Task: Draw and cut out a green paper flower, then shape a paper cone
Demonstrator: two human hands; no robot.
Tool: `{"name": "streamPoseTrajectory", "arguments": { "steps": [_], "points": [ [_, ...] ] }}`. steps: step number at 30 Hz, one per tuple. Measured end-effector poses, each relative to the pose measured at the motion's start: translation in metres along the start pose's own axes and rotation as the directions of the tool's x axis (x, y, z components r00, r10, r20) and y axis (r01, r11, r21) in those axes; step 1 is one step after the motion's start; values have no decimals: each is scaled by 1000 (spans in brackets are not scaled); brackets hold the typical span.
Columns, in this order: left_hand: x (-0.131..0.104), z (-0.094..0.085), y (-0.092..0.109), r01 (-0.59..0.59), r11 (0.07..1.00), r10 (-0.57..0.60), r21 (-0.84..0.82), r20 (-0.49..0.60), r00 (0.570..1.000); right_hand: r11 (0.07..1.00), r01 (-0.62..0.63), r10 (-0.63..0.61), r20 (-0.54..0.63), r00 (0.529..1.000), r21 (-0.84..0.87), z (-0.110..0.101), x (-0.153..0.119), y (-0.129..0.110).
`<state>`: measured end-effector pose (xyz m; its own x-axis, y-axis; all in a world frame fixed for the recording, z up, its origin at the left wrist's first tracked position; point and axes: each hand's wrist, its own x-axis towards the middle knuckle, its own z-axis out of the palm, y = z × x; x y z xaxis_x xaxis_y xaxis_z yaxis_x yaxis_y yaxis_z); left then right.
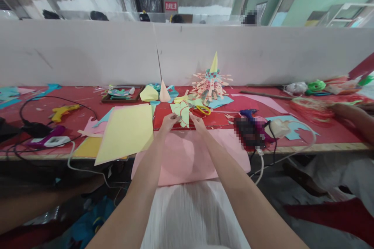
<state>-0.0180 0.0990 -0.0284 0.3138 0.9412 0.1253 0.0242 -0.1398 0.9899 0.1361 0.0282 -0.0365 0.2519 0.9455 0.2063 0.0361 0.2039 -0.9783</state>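
Observation:
Between my two hands is a pale green paper cutout (184,113) with a scalloped edge and dark curved lines on it. My left hand (170,120) pinches its left side. On the right edge, my right hand (197,120) has thumb and fingers closed on the same paper. Yellow-handled scissors (203,110) lie just beyond my right hand. Under the cutout is a red board (217,121), and a large pink paper sheet (193,155) spreads over the table edge and my lap.
Behind stands a paper-fringed figure with a yellow cone (214,63), beside a small pink cone (164,93). Yellow sheets (126,134) lie left, near a yellow glue gun (64,112) and cables. A phone-like dark object (249,134) sits right. Another person's arm (350,118) reaches in at far right.

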Motion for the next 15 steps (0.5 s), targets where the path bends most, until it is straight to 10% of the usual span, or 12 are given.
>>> {"name": "streamPoseTrajectory", "arguments": {
  "steps": [15],
  "points": [
    [-3, 9, 3, -8, 995, 12, 98, -48, 999, 1000, 0, -4, -168, 986, -26, -9, 11, 8]
  ]
}}
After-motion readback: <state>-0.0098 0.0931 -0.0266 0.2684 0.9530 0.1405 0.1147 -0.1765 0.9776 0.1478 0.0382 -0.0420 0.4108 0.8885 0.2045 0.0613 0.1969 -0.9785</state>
